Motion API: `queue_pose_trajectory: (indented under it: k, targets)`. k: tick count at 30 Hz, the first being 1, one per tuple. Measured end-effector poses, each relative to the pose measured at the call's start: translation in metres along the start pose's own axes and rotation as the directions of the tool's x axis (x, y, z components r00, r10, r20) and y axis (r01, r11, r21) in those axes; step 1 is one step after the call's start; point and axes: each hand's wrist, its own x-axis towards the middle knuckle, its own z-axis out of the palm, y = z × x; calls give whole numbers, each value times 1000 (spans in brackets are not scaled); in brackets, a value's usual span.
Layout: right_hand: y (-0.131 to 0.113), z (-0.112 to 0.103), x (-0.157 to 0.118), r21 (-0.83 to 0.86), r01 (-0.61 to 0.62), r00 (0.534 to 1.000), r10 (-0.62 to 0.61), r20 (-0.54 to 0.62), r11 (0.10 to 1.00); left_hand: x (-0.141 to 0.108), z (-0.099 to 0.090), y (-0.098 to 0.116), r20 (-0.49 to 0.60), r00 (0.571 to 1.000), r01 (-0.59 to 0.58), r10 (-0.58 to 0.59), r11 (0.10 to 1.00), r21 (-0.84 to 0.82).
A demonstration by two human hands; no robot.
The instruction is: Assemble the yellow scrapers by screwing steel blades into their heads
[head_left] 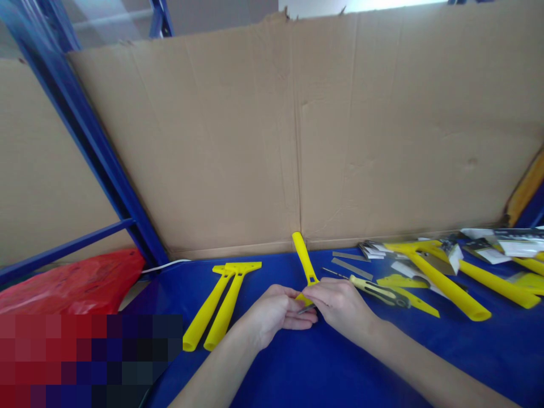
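Note:
Both my hands meet at the head of a yellow scraper [303, 255], whose handle points away from me toward the cardboard. My left hand [278, 310] supports the head from the left, fingers curled beneath it. From the right, the fingers of my right hand [338, 300] pinch the head's edge. A thin grey metal strip [306, 309] shows between the hands at the head; how it sits there is partly hidden by fingers. Just right of my right hand lies a screwdriver [378, 290] with a cream and black handle.
Two yellow scrapers [225, 306] lie side by side on the blue table [297, 368] at left. Flat metal blades [352, 268], more yellow scrapers [450, 283] and paper-wrapped pieces crowd the right. Cardboard [233, 141] walls the back. A red plastic bag [76, 280] is far left.

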Motion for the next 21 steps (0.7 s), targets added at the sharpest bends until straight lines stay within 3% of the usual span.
queue_pose_trajectory:
  k: [8,21]
  targets:
    - [2,2,-3,-85,101,995,-99,29,991,0,2,0,-14,1000,-1,1,1000,-12]
    - [-9,-19,-2,-249,273,938,-200,282,929,2,2,-1,7,1000,-17,17,1000,2]
